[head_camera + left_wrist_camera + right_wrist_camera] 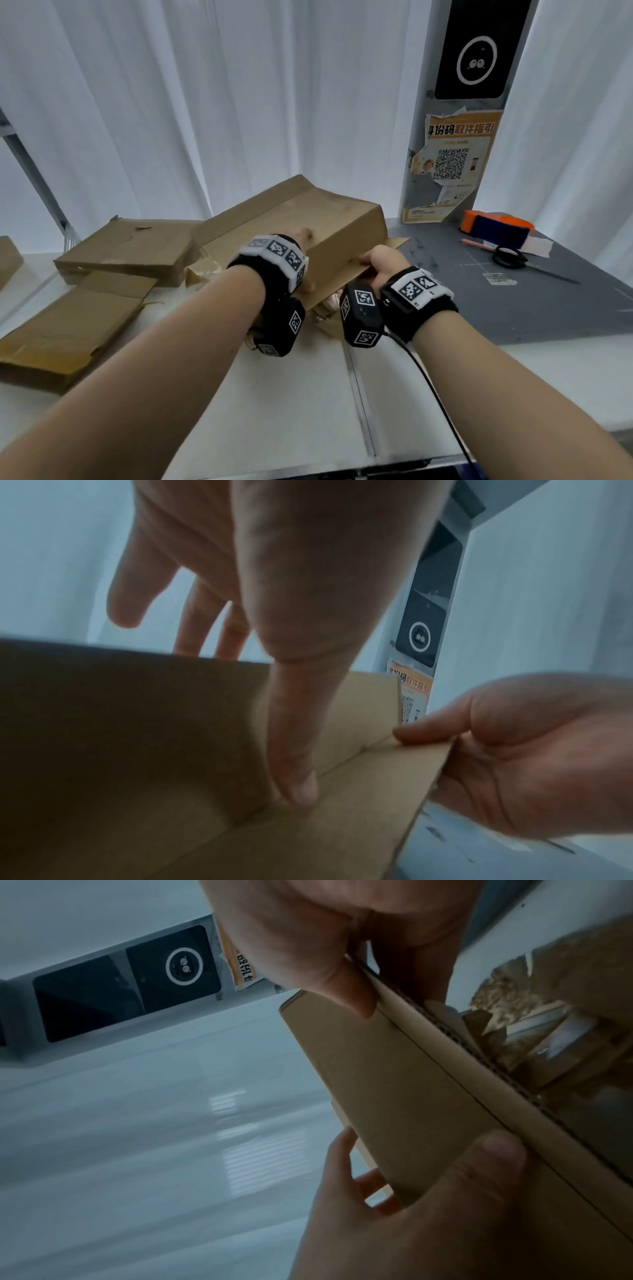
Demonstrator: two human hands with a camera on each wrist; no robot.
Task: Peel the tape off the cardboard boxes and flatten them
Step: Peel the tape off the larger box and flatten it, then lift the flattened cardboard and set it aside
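A brown cardboard box (335, 222) stands tilted in the middle of the table, its top flap raised at the back. My left hand (303, 240) grips its near left part, fingers over the top and thumb (298, 785) pressed on the near face by a crease. My right hand (373, 257) pinches the edge of the box's lower flap (394, 777), thumb on top and fingers underneath. In the right wrist view that thumb (359, 999) lies on the box (394, 1083). Crumpled peeled tape (202, 267) lies beside and under the box.
Two flattened boxes (126, 253) (68, 335) lie at the left. On the grey cutting mat (513, 308) at the right are scissors (513, 258), a pencil (476, 244) and an orange tape dispenser (496, 228). A grey pillar with a poster (452, 164) stands behind. White curtains close the back.
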